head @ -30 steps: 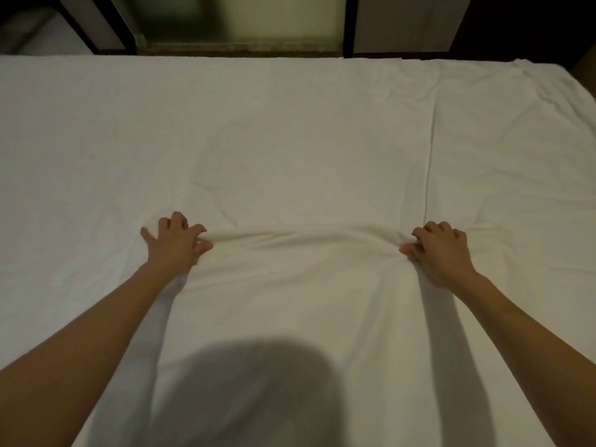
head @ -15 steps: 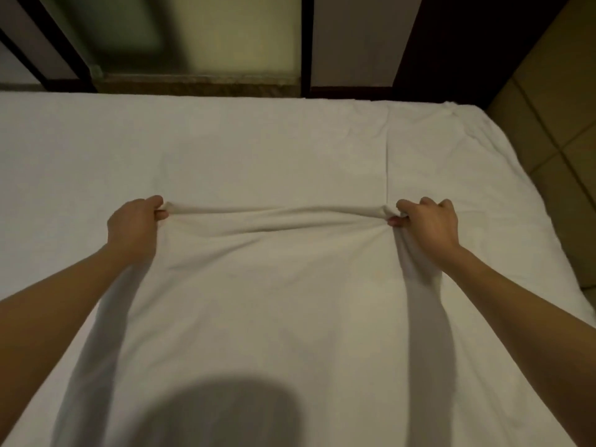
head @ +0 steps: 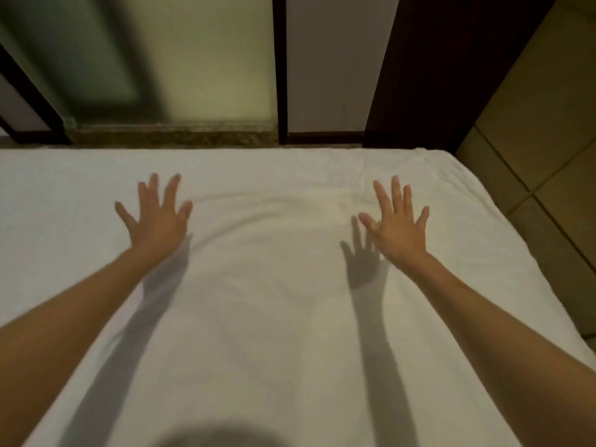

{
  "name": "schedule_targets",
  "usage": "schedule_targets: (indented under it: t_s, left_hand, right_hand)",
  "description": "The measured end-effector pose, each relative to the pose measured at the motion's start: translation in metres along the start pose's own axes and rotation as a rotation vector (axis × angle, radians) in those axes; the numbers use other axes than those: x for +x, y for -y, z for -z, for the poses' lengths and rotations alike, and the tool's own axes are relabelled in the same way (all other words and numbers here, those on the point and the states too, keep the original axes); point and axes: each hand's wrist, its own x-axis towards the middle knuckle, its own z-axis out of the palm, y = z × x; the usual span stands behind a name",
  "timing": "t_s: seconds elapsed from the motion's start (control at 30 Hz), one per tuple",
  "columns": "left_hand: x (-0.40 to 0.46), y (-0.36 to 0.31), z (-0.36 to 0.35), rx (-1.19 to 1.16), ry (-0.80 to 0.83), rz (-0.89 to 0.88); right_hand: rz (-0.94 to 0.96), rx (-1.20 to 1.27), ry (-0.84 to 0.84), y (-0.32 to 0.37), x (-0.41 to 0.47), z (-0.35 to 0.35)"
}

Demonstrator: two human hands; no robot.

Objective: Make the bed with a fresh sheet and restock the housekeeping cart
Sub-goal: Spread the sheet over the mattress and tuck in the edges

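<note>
Reaching across a hotel bed (head: 483, 240), a person spreads both hands wide over a fresh white sheet (head: 274, 317) that covers the mattress from edge to edge. The left hand (head: 156, 221) and the right hand (head: 398, 227) are fully open, fingers splayed and straight, gripping nothing; whether the palms touch the fabric or hover just above it cannot be told. A shallow ridge of wrinkled cloth (head: 274, 204) arcs between the two hands. Beyond the far edge stands a frosted glass panel (head: 193, 59) in a dark frame, with tiled floor (head: 548, 156) at right.
</note>
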Motion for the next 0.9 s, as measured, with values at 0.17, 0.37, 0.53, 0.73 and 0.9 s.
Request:
schedule_targets:
  t_s: [0.17, 0.37, 0.53, 0.73, 0.9]
  left_hand:
    - [-0.072, 0.001, -0.090, -0.001, 0.111, -0.046]
    - [-0.155, 0.022, -0.139, 0.111, 0.302, -0.001]
    - [-0.255, 0.015, -0.138, 0.078, 0.322, -0.058]
    - [-0.404, -0.004, -0.116, 0.020, 0.360, -0.147]
    - [-0.521, 0.003, -0.101, -0.021, 0.426, -0.199]
  right_hand:
    - [0.007, 0.007, 0.166, -0.014, -0.036, -0.085]
    - [-0.024, -0.077, 0.242, -0.055, -0.112, -0.140]
    - [-0.092, -0.021, 0.220, -0.068, -0.207, -0.141]
    - [-0.172, -0.028, 0.257, -0.076, -0.374, -0.129]
    - [-0.178, 0.016, 0.240, -0.084, -0.485, -0.116]
